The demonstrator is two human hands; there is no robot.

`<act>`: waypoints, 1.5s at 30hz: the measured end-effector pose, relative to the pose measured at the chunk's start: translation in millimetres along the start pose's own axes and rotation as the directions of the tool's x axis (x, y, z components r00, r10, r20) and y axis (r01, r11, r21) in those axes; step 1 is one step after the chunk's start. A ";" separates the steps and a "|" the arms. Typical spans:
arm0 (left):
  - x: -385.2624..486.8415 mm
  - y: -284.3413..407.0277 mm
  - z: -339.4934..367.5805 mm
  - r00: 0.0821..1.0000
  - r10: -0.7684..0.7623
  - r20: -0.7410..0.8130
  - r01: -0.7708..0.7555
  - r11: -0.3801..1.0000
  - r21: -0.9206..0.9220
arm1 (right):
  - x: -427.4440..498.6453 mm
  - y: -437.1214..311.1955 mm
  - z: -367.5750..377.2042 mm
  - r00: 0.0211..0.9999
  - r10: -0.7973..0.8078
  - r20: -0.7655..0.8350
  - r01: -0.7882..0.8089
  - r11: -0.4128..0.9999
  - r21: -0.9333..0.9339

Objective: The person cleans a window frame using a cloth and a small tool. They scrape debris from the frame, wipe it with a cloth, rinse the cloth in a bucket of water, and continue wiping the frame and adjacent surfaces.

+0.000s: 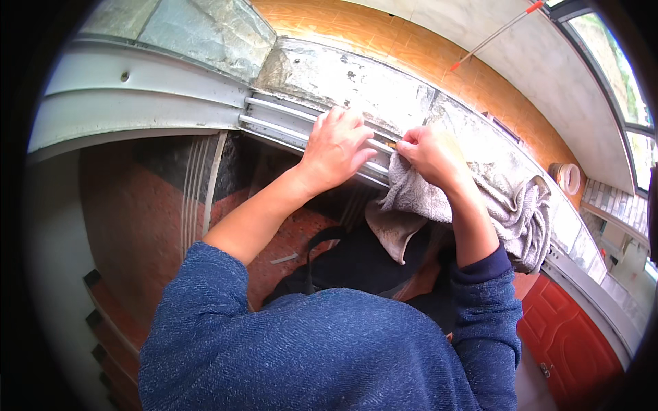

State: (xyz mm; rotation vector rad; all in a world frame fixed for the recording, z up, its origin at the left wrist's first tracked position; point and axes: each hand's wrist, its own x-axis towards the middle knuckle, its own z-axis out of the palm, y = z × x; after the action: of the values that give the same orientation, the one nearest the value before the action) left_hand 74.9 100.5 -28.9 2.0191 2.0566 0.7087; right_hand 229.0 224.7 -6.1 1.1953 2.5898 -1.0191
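A white metal window track with raised rails (280, 119) runs along the inner side of a stone-tiled sill (354, 77). My left hand (339, 144) rests over the track, its fingers bent and spread apart; no object shows in it. To its right, my right hand (429, 151) pinches something small at the track between thumb and forefinger, beside the edge of a grey towel (419, 198). Whether the fingers hold the cloth itself or another small piece cannot be told. The towel lies over the track and sill, bunched at the right, with one stained corner hanging down.
A white window frame (144, 92) stands at the left. Beyond the sill are a wood-look strip (334, 23), a thin rod with red ends (493, 38) and a white round container (568, 178). A red door (565, 323) is at the lower right, stairs (110, 318) at the lower left.
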 end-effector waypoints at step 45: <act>-6.1 15.7 13.1 0.983 -0.088 -0.160 0.088 0.996 -0.002 | -7.3 -6.6 4.9 0.999 0.054 0.006 -0.054 0.966 0.252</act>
State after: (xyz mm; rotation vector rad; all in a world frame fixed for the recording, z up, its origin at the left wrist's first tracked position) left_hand 95.2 96.8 -34.5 1.9172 2.2217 0.8746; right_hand 228.5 214.0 -3.8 1.3114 2.4685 -1.3683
